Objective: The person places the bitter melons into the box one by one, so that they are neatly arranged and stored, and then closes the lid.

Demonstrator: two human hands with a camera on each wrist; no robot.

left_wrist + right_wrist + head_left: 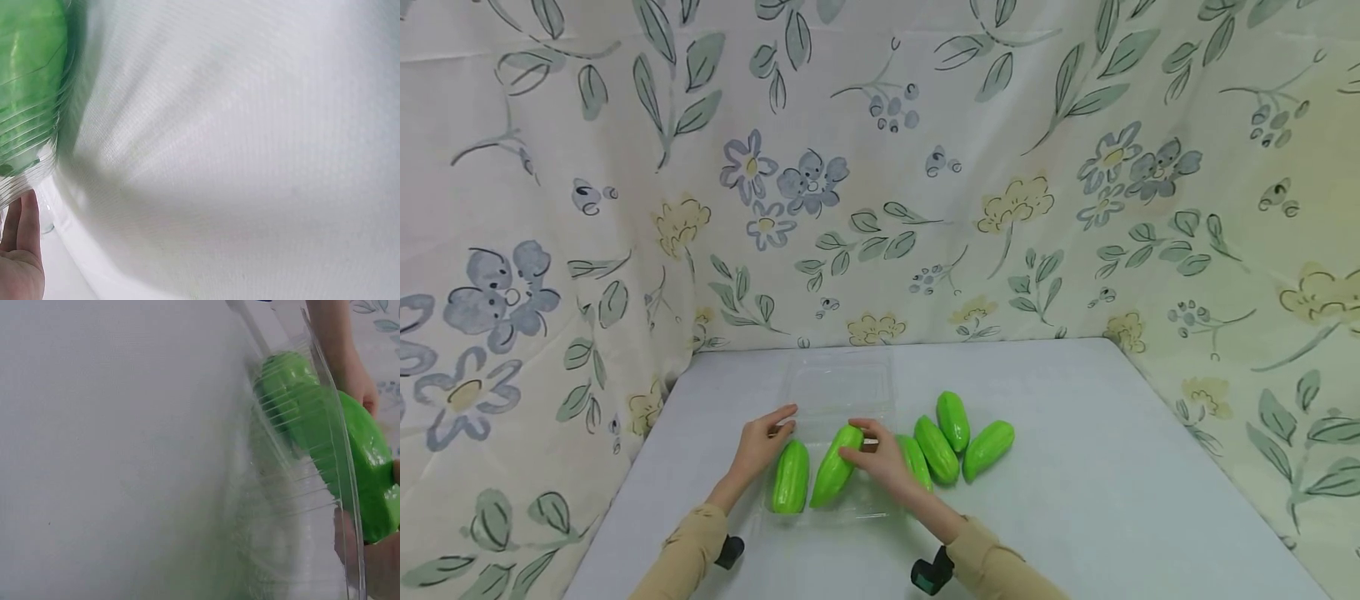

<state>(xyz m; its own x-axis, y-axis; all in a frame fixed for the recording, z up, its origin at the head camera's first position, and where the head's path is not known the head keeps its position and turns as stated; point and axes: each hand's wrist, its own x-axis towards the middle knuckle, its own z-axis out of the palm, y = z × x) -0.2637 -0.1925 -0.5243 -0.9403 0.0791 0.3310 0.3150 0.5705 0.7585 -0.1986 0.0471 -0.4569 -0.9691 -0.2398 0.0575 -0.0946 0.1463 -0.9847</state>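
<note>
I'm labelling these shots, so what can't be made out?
Head view: part of the loose gourd nearest the container, hidden behind the right hand.
Left wrist view: part of the gourd lying in the container, cut off by top and left edges; part of the left hand, by the left and bottom edges.
Right wrist view: part of the held gourd, blurred by the container's ribbed wall.

The left hand (22, 253) touches a clear ribbed container (48, 155) with a green vegetable (30, 56) inside, on a white surface (250, 156).
</note>
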